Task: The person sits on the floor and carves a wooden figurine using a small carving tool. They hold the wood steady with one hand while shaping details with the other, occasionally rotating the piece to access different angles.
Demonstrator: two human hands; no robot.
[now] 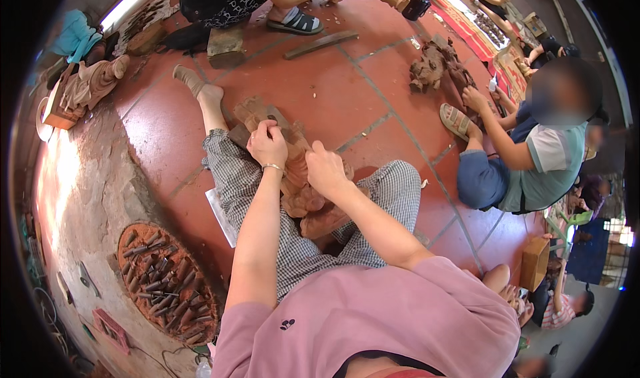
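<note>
A reddish-brown wood carving (295,178) lies between my legs, its far part pale and blocky and its near part rounded. My left hand (268,145) is over the carving's far left side, fingers closed; a small dark bit shows at the fingertips, too small to name. Against the carving's right side is my right hand (327,170), also closed, and what its fingers hold is hidden. Under the carving's near end sits another brown wooden piece (319,223), partly covered by my right forearm.
To my left, a round tray (215,305) holds many chisel-like tools in sawdust. A wooden bar (321,45) and a wood block (225,48) lie on the red tiles ahead. At right a person (527,151) sits beside a dark gnarled carving (437,68); another person (233,1) works at the far side.
</note>
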